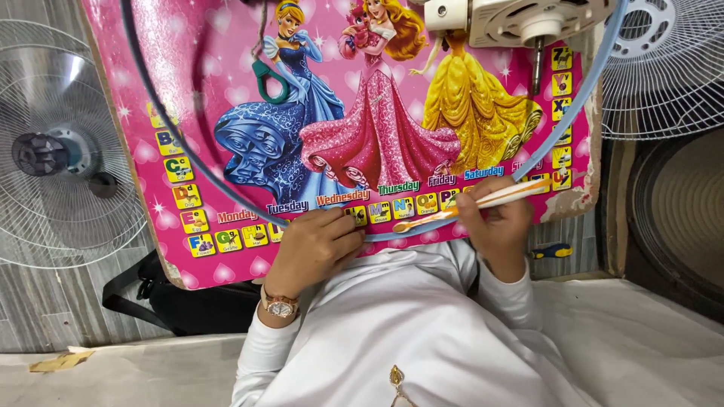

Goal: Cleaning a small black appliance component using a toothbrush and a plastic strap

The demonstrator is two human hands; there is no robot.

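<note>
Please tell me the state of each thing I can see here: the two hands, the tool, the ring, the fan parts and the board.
Left hand: closed, fingers pinching the blue ring.
Right hand: closed on the screwdriver.
Screwdriver: held almost level, tip near the ring.
Blue ring: lying across the pink board.
Pink board: flat, corner chipped.
Fan motor: bare, shaft pointing down.
Fan guards: detached, lying beside the board.
Wristwatch: on the left wrist.

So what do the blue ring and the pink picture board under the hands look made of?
The blue ring looks like smooth plastic: even colour, soft sheen, thin curved band. The pink board seems to be pressed fibreboard under a glossy printed sheet; its chipped corner shows a rough brownish core. The right hand holds an orange-and-white tool, probably plastic-handled.
</note>
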